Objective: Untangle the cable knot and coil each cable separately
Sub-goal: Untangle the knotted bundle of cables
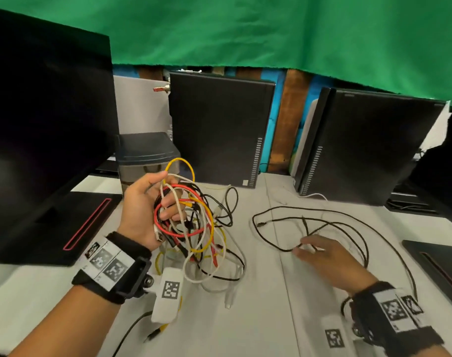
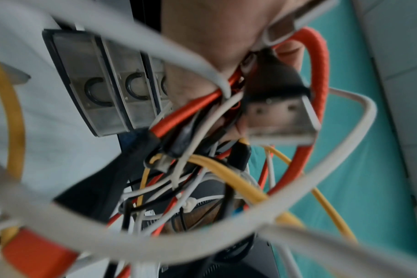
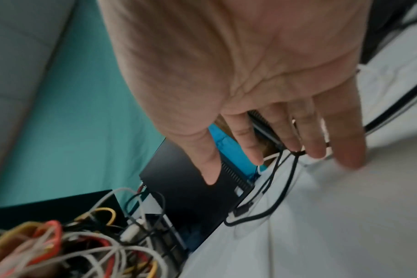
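Several cables — red, yellow, white, black — make up the cable knot (image 1: pixel 194 222), lifted just off the white table (image 1: pixel 297 318) with the left hand (image 1: pixel 147 210) curled round its upper strands. How many cables are in it cannot be counted. Only the left wrist view, blurred, shows a silver USB plug (image 2: pixel 281 122) inside the knot. Right of the knot, one loose black cable (image 1: pixel 330 222) sprawls flat. The right hand (image 1: pixel 330 261) hovers over it, fingers (image 3: pixel 250 137) straight and apart; whether they touch it is unclear.
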`<state>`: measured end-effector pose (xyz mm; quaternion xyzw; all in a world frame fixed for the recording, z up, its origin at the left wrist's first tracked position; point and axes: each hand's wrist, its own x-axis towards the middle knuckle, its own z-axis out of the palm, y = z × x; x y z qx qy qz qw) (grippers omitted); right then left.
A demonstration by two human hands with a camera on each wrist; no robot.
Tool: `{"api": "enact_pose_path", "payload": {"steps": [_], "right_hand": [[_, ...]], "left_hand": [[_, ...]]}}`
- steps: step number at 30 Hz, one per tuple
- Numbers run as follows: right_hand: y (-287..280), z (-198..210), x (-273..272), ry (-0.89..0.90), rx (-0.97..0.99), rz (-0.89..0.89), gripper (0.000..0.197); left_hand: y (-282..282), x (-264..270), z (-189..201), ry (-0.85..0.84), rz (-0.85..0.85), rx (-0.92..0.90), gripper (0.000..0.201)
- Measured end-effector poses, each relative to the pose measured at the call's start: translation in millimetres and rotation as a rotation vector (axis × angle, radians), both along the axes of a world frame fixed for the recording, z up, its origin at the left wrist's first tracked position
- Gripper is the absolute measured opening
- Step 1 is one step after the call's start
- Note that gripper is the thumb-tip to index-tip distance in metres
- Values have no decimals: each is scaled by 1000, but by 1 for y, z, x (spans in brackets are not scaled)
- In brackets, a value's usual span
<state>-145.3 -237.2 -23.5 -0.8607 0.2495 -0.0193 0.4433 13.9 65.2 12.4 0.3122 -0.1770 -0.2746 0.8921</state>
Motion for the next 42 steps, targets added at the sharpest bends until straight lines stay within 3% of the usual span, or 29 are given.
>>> {"api": "enact_pose_path", "payload": {"steps": [6,7,9,11,13,14,16,17,19,22,28,33,38,42], "right_hand": [[33,4,-17,-257,88,134,24],[41,4,-21,-297,152,168,30],[49,2,-26,-349,305,232,62],[54,-3,-30,-356,460,295,91],[60,-11,-30,-313,621,312,104],[63,-15,-31,-282,742,300,107],[66,-18,-31,-225,1009,253,97],[68,-15,-30,-201,1073,216,82],[65,-11,-27,-183,1052,107,49],[51,-19,-18,-208,955,-5,31],[39,-31,-12,-194,908,-44,22],[39,-24,-12,-275,889,-42,29],[45,-28,-15,-285,821,28,50],[50,-29,-16,-297,754,74,41]], "left_hand": [[-9,-15,5,-112,-80,-98,39],[-11,-20,8,-119,-103,-126,40],[-17,-32,12,-137,-189,-196,38],[-25,-43,12,-155,-284,-260,21],[-33,-50,8,-124,-347,-277,7],[-37,-52,5,-83,-369,-273,12],[-46,-55,-3,5,-361,-247,18],[-50,-56,-7,37,-313,-204,19],[-59,-55,-16,67,-152,-70,22],[-65,-50,-29,58,-13,146,32],[-63,-40,-43,-17,82,565,39],[-49,-36,-55,28,-11,667,47],[-33,-42,-77,128,-150,614,47],[-23,-40,-82,168,-103,643,40]]}}
